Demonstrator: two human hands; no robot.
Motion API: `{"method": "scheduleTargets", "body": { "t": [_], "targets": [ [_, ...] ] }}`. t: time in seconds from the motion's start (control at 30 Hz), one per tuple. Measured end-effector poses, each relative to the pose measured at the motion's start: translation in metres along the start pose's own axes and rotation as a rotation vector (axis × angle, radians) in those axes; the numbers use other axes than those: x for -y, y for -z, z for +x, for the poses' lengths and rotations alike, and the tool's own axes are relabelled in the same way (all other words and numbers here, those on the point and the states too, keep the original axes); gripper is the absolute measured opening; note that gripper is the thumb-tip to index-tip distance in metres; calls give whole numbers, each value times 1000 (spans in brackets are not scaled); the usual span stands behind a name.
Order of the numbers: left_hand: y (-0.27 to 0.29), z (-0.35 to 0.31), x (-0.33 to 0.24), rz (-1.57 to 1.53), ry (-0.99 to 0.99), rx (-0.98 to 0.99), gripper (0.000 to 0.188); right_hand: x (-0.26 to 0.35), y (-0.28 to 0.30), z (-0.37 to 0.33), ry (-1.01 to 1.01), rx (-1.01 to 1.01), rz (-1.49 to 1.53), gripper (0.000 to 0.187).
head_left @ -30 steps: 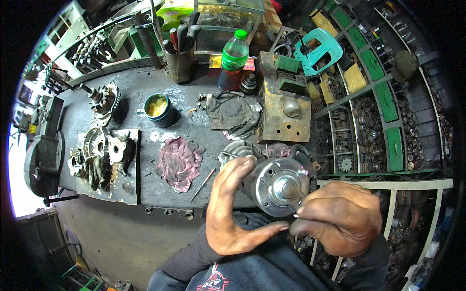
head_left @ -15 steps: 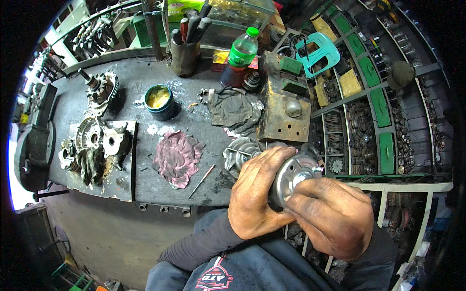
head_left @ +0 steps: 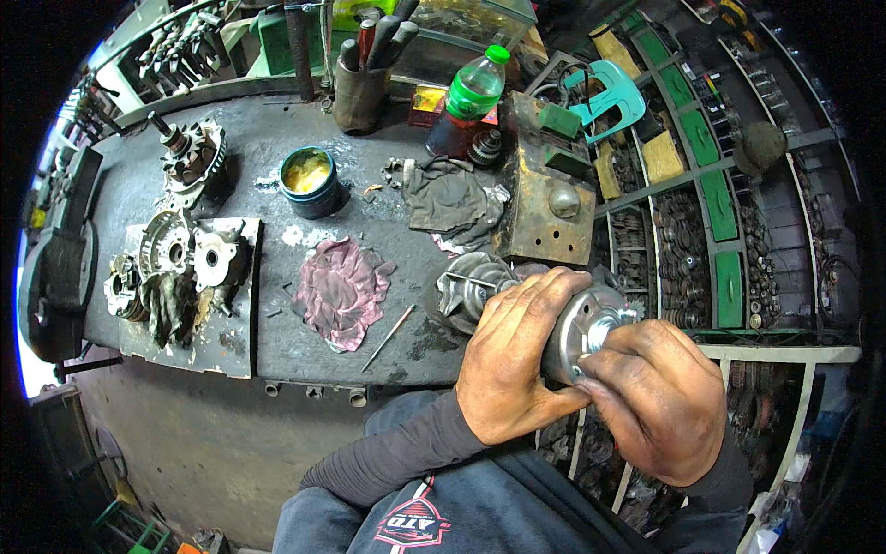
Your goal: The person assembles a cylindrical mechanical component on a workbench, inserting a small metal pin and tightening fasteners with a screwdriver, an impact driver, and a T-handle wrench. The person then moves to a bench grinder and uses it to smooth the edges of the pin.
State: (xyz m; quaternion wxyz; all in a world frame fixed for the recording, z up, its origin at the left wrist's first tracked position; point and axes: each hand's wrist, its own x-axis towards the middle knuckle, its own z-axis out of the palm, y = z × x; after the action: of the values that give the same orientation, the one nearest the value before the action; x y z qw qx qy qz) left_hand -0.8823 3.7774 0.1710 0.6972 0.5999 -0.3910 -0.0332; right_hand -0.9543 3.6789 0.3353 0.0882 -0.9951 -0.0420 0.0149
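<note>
A round, silver-grey metal motor part [head_left: 572,325] with a raised shiny hub is in my left hand [head_left: 512,365]. The fingers wrap over its far side and the thumb lies along its near edge. My right hand [head_left: 660,406] is closed, its fingertips pinched together against the hub; whatever they grip there is hidden. Just beyond my left hand, a finned metal housing [head_left: 469,288] lies on the bench, partly covered by that hand. A thin pale rod [head_left: 389,339] and a crumpled pink cloth [head_left: 341,294] lie to the left.
The dark workbench [head_left: 277,148] holds an open grease tub [head_left: 307,185], a grey rag [head_left: 452,198], a bottle [head_left: 471,92], a tool holder [head_left: 360,100] and a rusty metal box [head_left: 544,194]. Disassembled housings sit on a board [head_left: 235,342] at left. Parts shelves [head_left: 715,194] stand at right.
Both hands and the metal part have shifted slightly right in the picture. The hub shows more fully, and my right fingertips have moved on it. The bench objects look unchanged.
</note>
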Motion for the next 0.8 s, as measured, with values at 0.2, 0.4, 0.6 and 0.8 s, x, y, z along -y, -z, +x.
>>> {"method": "scheduleTargets", "body": {
  "t": [0.2,0.4,0.6,0.8],
  "targets": [
    [-1,0,1,15,-5,-2,91,0,-4,1,52,6,-123,28],
    [-3,-1,1,19,-2,-13,91,8,-5,3,13,38,-208,26],
    [-2,-3,3,-24,-10,4,93,0,-1,2,13,-28,-176,35],
    [-1,-3,1,17,-22,-5,93,0,-8,2,118,28,-236,27]
  ]
}}
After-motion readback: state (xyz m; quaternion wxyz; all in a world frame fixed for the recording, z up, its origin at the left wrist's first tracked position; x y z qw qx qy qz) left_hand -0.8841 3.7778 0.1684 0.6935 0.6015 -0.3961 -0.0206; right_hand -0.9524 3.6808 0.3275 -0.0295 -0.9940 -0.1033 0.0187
